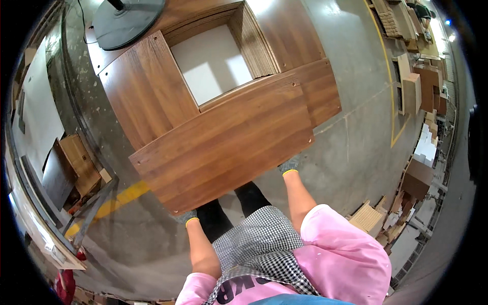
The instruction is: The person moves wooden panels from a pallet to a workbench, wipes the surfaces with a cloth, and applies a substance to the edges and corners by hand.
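A brown wood-grain panel [229, 147] with small holes at its corners spans the space in front of me, its near long edge toward my body. At that edge's left corner, my left hand [186, 217] in a grey glove with a yellow cuff grips the panel. My right hand [289, 165], gloved the same way, holds the near edge close to the right corner. The fingers of both hands are mostly hidden beneath the panel. Its far edge overlaps stacked panels of the same wood grain [150, 91], which frame a rectangular opening with a white board [211, 63] at its bottom.
A round dark base with a post [127, 25] stands on the far left of the stack. Boards and offcuts [76, 168] lean at the left. Along the right wall lie cartons and wood pieces [419, 178]. Yellow lines [122, 199] mark the concrete floor.
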A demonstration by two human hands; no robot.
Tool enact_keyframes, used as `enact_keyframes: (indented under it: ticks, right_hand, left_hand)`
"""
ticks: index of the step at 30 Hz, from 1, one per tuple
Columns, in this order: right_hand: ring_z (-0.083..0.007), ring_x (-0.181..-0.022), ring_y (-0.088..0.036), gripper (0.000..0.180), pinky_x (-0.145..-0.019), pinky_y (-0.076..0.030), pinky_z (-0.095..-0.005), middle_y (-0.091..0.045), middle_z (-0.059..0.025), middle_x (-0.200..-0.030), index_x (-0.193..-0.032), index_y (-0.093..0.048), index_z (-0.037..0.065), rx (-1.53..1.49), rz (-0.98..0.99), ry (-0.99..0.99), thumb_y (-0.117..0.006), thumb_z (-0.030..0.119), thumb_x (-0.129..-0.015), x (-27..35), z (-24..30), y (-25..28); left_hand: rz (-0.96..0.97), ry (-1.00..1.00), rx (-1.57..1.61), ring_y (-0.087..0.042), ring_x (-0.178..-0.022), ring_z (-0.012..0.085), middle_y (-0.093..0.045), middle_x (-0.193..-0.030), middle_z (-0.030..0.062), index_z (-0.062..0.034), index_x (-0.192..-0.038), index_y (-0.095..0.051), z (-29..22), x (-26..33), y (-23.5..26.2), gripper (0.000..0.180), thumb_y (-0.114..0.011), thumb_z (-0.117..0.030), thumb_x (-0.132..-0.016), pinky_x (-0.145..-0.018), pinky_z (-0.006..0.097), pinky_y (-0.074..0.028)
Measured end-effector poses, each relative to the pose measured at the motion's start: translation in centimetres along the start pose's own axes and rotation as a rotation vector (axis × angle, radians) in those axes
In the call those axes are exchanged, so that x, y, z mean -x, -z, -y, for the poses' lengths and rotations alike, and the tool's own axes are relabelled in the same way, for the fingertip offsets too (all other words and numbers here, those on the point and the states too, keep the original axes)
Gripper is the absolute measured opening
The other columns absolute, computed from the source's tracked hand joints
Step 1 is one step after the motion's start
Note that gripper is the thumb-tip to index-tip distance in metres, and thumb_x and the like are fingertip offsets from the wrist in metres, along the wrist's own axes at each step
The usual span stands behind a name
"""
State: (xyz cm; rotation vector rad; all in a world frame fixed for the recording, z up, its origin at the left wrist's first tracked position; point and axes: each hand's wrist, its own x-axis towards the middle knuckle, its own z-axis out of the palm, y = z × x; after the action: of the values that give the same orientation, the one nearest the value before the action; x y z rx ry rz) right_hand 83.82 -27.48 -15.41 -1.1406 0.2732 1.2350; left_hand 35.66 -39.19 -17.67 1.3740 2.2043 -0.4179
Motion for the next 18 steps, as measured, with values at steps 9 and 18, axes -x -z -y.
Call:
enact_keyframes:
  ticks: [9, 18]
  right_hand:
    - [-0.028, -0.138, -0.04, 0.066, -0.112, -0.036, -0.0484, -0.04, 0.0001, -0.154, -0.149, -0.039, 0.021, 0.191, -0.099, 0.069, -0.036, 0.064, -0.099, 1.5, -0.4, -2.4]
    - [-0.0278, -0.141, -0.035, 0.064, -0.112, -0.036, -0.0493, -0.034, -0.0008, -0.158, -0.151, -0.036, 0.022, 0.102, 0.018, -0.04, -0.036, 0.059, -0.1, -0.9, 0.3, 1.7]
  left_hand:
    - [0.075, 0.032, 0.002, -0.055, -0.118, 0.0257, -0.058, -0.136, 0.0036, -0.0117, -0.135, -0.055, -1.0, 0.1, 2.5, 0.045, -0.043, -0.041, -0.103, -0.094, 0.043, -0.048]
    - [0.034, 0.087, 0.391, -0.054, -0.125, 0.0224, -0.059, -0.138, 0.0014, -0.0133, -0.132, -0.059, 2.4, -0.7, -3.2, 0.047, -0.051, -0.045, -0.097, -0.104, 0.039, -0.044]
